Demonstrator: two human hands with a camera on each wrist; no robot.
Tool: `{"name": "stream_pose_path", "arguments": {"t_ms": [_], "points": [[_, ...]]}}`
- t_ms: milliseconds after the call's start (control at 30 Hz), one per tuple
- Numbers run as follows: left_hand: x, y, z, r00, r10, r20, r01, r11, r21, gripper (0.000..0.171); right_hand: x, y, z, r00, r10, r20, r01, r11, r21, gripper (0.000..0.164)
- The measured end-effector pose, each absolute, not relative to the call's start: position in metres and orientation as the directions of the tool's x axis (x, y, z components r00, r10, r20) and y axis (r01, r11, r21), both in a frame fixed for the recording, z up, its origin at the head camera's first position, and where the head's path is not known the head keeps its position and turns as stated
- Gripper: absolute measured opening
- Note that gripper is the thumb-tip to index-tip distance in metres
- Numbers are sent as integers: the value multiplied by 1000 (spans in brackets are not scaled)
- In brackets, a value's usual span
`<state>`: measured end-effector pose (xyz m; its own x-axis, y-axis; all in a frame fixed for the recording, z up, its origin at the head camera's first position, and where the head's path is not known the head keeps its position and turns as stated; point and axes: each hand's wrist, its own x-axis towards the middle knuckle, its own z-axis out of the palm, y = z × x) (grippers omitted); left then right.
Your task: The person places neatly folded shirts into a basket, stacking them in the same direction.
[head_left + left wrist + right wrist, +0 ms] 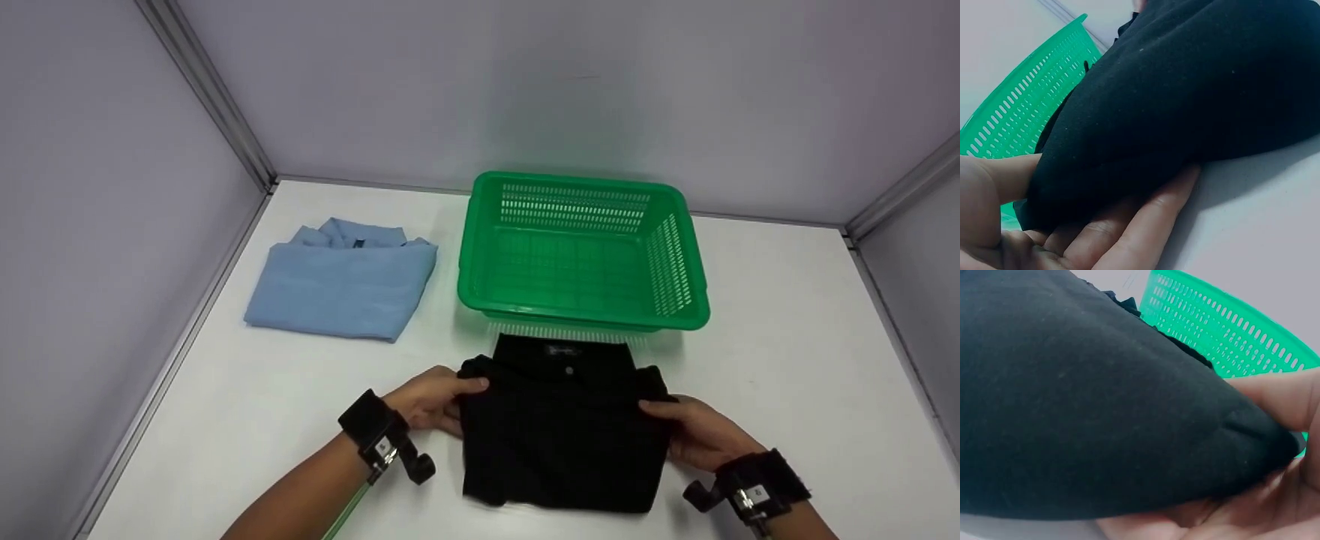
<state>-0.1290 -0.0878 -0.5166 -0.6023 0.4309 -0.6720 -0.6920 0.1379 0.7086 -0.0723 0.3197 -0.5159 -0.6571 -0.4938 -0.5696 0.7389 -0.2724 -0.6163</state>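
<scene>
A folded black garment [566, 435] with a button and a label at its collar end lies between my two hands, in front of the basket. My left hand [435, 399] grips its left side, thumb on top and fingers underneath. On the opposite side my right hand [697, 431] holds the edge the same way. Both wrist views show the black cloth [1174, 90] spanning from the thumb over the fingers, its lower edge raised above the white surface on the left. In the right wrist view the cloth's corner [1252, 439] sits between thumb and fingers.
A green plastic basket [585, 313] with slotted walls stands behind the garment, with nothing in it. To its left a folded light blue shirt [341, 289] lies flat on the white table [780, 337]. Pale walls [525, 90] enclose the back and sides.
</scene>
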Motion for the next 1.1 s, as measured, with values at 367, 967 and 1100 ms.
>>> {"name": "stream_pose_path", "arguments": {"t_ms": [367,967,1100], "points": [[-129,-82,-519,-549,494,-674,-753,59,656,38,-64,315,-523,-706,-440,-555,699,-307,-646,24],[-129,-77,-519,-542,528,-653,-768,5,641,26,-64,313,-517,-733,-437,-520,645,-207,-735,37],[-129,-81,-513,-582,524,-622,-730,1,684,23,-64,313,-511,-750,-448,-486,605,-168,-778,33]]}}
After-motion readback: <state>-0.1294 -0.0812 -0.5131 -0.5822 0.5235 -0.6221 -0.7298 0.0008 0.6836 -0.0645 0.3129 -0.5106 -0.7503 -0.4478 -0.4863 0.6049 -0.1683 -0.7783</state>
